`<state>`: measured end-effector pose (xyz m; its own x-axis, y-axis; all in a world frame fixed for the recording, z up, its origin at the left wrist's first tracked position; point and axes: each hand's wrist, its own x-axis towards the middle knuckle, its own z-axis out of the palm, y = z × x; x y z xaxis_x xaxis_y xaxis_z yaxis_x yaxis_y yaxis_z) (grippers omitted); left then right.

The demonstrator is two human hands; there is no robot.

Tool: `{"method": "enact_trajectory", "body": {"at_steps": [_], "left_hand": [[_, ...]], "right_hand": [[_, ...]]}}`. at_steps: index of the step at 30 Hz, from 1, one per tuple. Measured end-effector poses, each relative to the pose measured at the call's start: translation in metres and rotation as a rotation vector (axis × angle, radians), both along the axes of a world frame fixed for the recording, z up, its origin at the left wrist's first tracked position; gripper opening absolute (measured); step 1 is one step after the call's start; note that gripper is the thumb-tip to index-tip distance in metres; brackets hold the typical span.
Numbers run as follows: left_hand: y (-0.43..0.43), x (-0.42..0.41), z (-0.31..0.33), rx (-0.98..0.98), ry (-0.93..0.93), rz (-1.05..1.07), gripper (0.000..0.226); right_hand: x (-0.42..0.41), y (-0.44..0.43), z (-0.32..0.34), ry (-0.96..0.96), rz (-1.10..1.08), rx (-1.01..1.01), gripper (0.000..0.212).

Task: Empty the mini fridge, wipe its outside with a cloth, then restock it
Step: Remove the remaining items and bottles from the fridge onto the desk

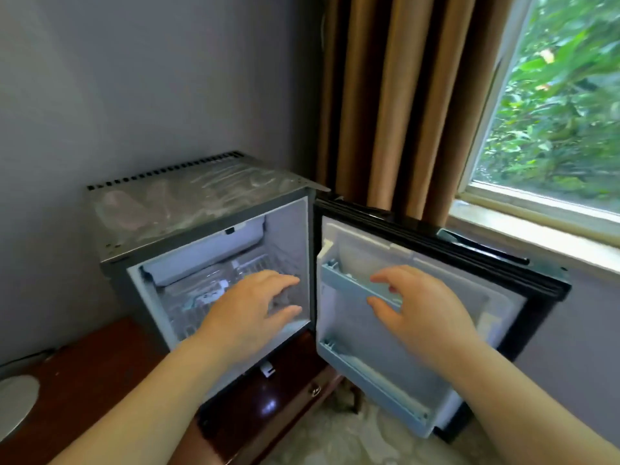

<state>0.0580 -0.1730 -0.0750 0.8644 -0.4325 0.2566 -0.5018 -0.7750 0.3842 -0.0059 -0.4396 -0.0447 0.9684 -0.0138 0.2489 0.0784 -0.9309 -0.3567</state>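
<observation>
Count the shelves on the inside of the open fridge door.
2. On the door: an upper shelf near the top, partly behind the right hand, and a lower shelf along the bottom edge. The hand and arm may hide more.

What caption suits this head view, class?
Left hand and right hand, both empty, reach toward the open mini fridge and its door.

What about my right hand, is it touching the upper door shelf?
Cannot tell. The head view shows the right hand in front of the upper door shelf, but blur hides any contact or gap.
</observation>
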Motion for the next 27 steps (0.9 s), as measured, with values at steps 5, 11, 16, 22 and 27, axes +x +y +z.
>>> {"method": "enact_trajectory", "body": {"at_steps": [5,11,16,22,27], "left_hand": [[-0.065,0.062,0.003,-0.016,-0.011,-0.289,0.042],[-0.136,0.095,0.0,-0.004,-0.027,-0.598,0.043],[-0.158,0.097,-0.018,0.049,-0.114,-0.76,0.038],[-0.158,0.106,-0.024,0.043,-0.119,-0.818,0.044],[-0.162,0.104,-0.024,0.057,-0.085,-0.807,0.039]], "right_hand": [[-0.011,-0.035,-0.001,0.022,-0.243,0.01,0.038],[-0.029,-0.049,-0.013,0.087,-0.496,0.009,0.033],[-0.031,-0.041,-0.024,0.116,-0.582,-0.013,0.025],[-0.022,-0.037,-0.032,0.209,-0.582,-0.11,0.042],[-0.014,-0.035,-0.026,0.246,-0.585,-0.157,0.046]]}}
